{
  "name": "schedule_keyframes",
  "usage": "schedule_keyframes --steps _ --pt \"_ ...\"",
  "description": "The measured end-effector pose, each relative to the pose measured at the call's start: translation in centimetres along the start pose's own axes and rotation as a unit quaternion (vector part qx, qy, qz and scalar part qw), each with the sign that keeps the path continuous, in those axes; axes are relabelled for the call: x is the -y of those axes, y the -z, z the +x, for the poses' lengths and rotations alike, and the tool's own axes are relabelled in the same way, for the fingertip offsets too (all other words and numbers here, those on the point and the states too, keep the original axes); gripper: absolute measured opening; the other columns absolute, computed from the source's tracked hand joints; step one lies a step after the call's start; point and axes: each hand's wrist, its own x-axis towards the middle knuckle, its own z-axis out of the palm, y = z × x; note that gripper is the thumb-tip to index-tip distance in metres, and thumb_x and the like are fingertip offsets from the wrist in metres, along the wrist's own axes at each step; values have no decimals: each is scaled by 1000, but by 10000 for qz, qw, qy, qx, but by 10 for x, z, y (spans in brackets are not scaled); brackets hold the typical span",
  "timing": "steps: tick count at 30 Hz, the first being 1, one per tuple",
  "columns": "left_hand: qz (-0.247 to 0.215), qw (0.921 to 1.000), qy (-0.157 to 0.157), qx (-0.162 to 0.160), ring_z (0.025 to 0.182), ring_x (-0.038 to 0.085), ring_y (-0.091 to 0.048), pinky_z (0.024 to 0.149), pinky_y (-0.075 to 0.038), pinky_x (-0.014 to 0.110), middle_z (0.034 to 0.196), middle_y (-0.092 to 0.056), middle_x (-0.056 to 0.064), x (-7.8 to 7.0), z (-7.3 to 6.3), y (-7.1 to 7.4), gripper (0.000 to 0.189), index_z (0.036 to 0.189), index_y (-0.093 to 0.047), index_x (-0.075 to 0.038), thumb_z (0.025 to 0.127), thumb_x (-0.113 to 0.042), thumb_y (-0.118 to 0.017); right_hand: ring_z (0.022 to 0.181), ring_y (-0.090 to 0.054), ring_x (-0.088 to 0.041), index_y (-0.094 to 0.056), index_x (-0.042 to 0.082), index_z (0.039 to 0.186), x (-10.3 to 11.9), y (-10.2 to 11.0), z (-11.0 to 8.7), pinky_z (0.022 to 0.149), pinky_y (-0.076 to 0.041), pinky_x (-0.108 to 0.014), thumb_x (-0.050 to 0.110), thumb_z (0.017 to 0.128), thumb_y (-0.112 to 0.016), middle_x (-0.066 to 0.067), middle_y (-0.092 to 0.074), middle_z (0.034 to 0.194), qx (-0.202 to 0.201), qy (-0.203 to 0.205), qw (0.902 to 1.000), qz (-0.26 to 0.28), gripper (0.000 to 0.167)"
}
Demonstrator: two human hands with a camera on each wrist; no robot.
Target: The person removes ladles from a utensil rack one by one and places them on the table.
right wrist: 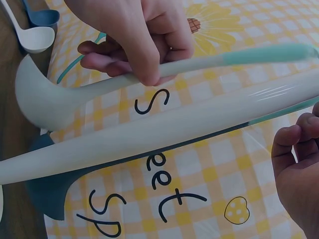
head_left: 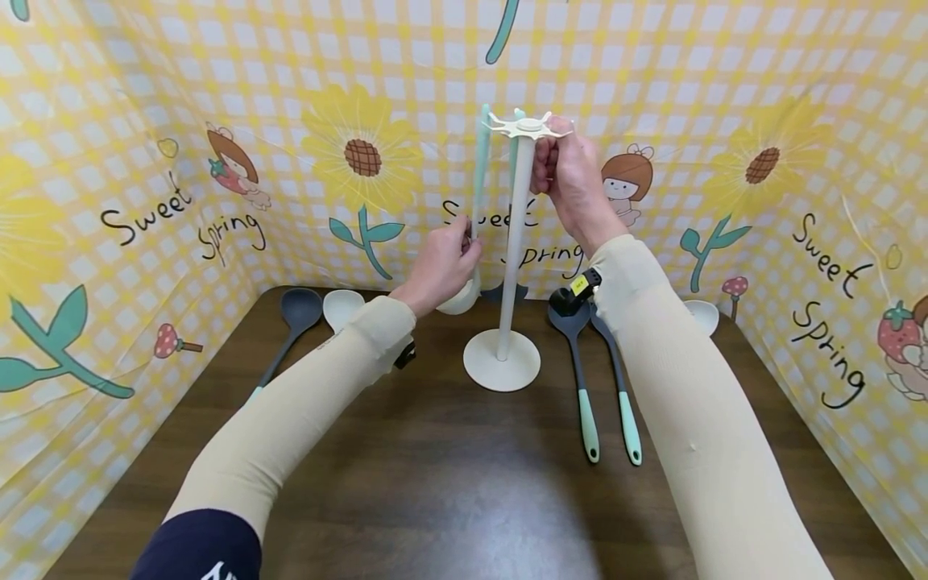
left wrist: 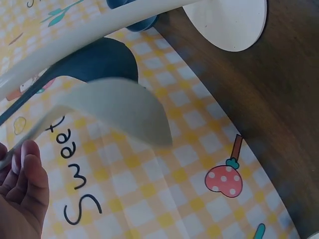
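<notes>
My left hand (head_left: pixel 445 258) pinches the handle of a white ladle (right wrist: pixel 42 97) with a mint-green end, left of a white utensil stand (head_left: pixel 516 217). The ladle hangs upright, bowl down, its tip close to the stand's hooked top (head_left: pixel 528 126). Behind the post, a dark ladle (left wrist: pixel 102 59) with a mint handle end hangs from the top. At the right side of the hooked top, my right hand (head_left: pixel 576 181) grips its edge with curled fingers; the right wrist view cuts off the contact. The round base (head_left: pixel 502 374) stands on the table.
On the wooden table (head_left: pixel 435 483), a dark ladle (head_left: pixel 300 310) and a white utensil (head_left: pixel 342 304) lie at left. Two dark utensils with mint handles (head_left: pixel 589 427) lie right of the base. Another white utensil (head_left: pixel 703 316) is partly behind my right sleeve. Checked cloth (head_left: pixel 428 48) encloses the table.
</notes>
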Motion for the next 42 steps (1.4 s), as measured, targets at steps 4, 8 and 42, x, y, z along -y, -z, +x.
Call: schedule_keyframes --steps 4,8,42 --pt "-220 9994 260 83 55 17 -43 50 -36 29 68 -47 4 9 -4 3 13 89 -47 -10 100 -17 -47 49 -31 -18 -47 7 65 -1 0 -1 50 -32 -29 29 101 -50 -3 -44 54 16 49 10000 7 42" --pt "-151 9985 477 215 55 17 -45 50 -37 30 70 -48 4 19 -13 10 13 88 -48 -11 99 -18 -47 50 -31 -18 -48 9 65 -2 -1 -2 51 -32 -29 30 102 -49 -3 -44 55 91 96 9999 -61 43" --pt "1432 9774 -690 1395 64 14 -52 63 -45 32 76 -57 -2 116 -105 41 5 98 -58 -14 102 -15 -56 50 -33 -18 -48 7 66 1 1 -3 50 -33 -28 29 103 -49 -3 -45 56 44 32 10000 -63 43"
